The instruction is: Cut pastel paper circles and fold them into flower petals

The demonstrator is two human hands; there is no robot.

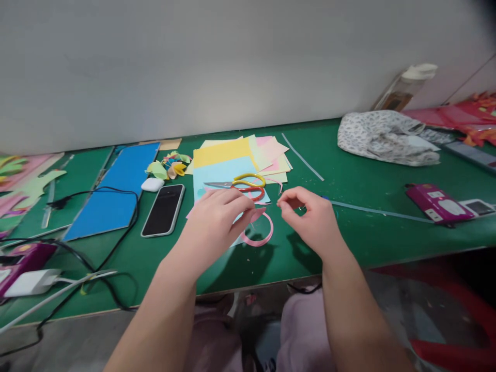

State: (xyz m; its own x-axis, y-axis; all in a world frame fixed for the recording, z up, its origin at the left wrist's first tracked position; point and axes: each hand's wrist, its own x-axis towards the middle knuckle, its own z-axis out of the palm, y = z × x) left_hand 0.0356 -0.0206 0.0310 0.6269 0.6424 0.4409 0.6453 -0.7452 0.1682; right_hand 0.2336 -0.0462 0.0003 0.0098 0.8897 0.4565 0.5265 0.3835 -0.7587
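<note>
My left hand [219, 222] is closed in a pinch on a pink paper piece [259, 212], whose tip shows past the fingertips. A pink paper loop [270, 232] curves just below and right of those fingers. To its right my right hand [308, 214] has thumb and forefinger pressed together; whatever they hold is too small to make out. Scissors [248, 184] with yellow and red handles lie just beyond my left hand, on light blue paper [220, 170]. Yellow, pink and cream sheets [271, 155] are stacked there.
Left of the paper are a phone [163, 210], a white case [152, 184], a folded paper flower [170, 166], a blue board [116, 186] and black cables. Clear strips [380, 210], a patterned cloth [383, 137] and a purple device [439, 203] lie to the right.
</note>
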